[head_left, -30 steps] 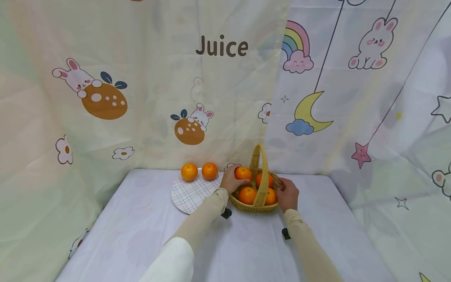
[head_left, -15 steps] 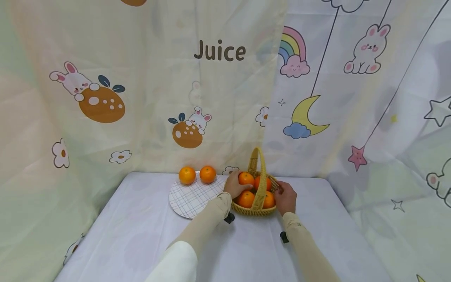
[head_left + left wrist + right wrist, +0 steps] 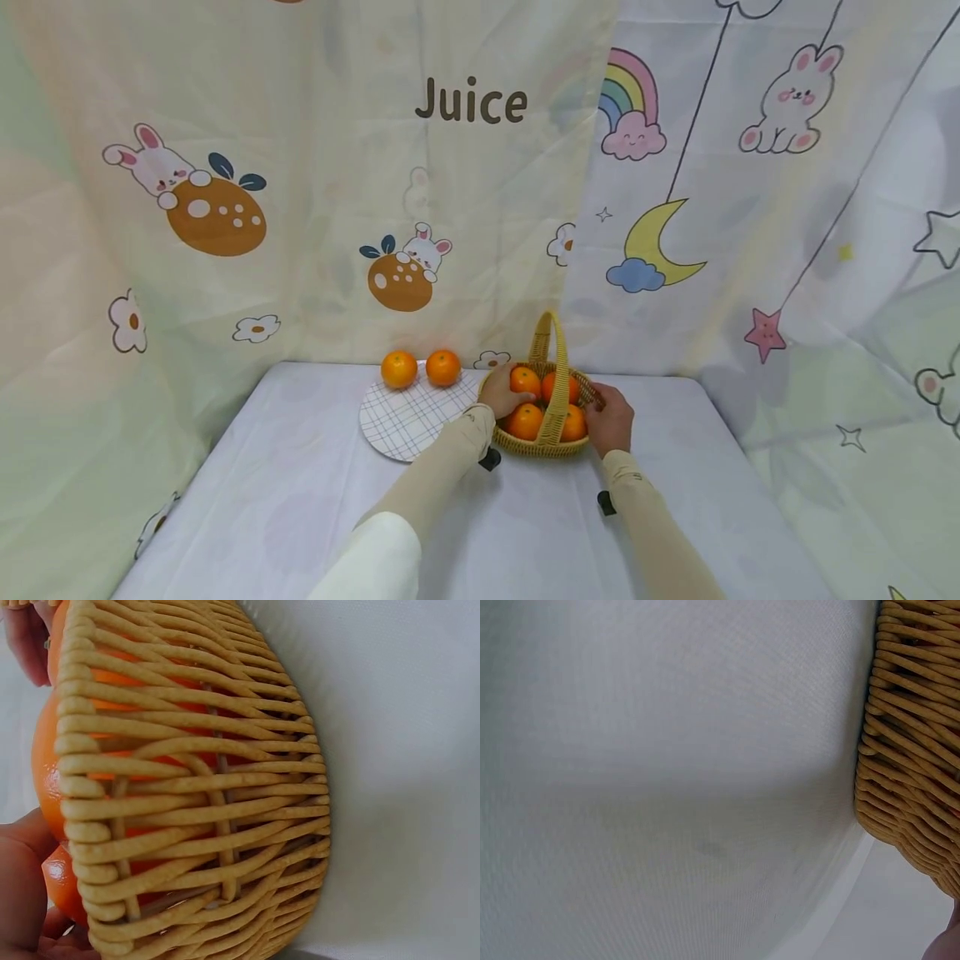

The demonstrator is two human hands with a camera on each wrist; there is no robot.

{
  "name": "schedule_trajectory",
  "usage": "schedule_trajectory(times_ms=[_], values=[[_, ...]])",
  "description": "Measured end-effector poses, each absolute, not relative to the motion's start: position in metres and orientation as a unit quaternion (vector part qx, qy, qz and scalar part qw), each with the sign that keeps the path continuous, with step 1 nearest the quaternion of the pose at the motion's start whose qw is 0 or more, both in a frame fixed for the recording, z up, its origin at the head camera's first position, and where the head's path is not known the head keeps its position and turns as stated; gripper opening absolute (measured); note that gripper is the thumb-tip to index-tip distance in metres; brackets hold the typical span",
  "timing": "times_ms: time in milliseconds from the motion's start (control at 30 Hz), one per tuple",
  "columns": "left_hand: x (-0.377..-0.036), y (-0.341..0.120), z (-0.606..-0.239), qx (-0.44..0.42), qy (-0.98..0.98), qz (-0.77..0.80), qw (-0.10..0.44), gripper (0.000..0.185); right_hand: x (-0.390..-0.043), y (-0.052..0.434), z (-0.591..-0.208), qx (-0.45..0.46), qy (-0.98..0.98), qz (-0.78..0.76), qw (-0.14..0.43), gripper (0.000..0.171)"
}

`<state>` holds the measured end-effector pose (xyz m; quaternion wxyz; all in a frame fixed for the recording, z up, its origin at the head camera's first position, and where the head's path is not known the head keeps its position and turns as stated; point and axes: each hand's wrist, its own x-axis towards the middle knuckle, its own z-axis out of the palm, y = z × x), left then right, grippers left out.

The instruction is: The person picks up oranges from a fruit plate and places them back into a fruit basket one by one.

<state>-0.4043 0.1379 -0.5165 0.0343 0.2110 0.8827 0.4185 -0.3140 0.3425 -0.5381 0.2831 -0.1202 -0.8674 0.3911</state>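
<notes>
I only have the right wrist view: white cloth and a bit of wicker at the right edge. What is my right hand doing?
Observer: The right hand grips the right rim of the wicker basket, seen from the head view.
Operator: And the other hand?
Observer: The left hand is at the basket's left side, fingers around an orange inside it.
Operator: How many oranges are in there?
Observer: Four show in the basket; two more oranges sit at the far edge of a checked plate to its left.
</notes>
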Motion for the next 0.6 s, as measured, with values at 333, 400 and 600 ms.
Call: schedule_trajectory(times_ms=[333,400,600], values=[[-0.412,0.136,-0.520,0.213,0.892,0.397,0.045,0.076,-0.313,0.339,-0.535,-0.127,-0.865,0.400,0.273,0.038],[-0.414,0.137,-0.520,0.208,0.893,0.396,0.052,0.075,-0.314,0.340,-0.536,-0.125,-0.868,0.395,0.276,0.038],[-0.414,0.140,-0.523,0.196,0.893,0.399,0.065,0.074,-0.315,0.341,-0.537,-0.134,-0.868,0.395,0.268,0.038]])
